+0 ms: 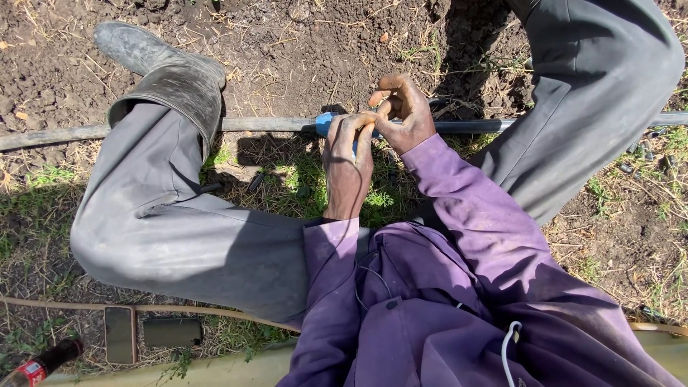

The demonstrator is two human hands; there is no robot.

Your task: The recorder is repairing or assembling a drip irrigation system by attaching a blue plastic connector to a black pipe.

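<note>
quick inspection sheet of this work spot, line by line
surface: bare tilled soil with dry straw, patchy grass nearer the person.
job's things: long dark pipe lying across the ground, with a blue fitting on it.
clutter: two phones, one face up and a dark one, plus a dark bottle with a red label, on the grass at lower left.
fingers: left hand grips the pipe at the blue fitting; right hand pinches at the same joint, fingertips touching the left.
cables: thin dark cord and a white drawstring on the purple jacket; a tan hose runs along the ground.
surroundings: rubber boot, grey trousers, strong sun and shadows.
</note>
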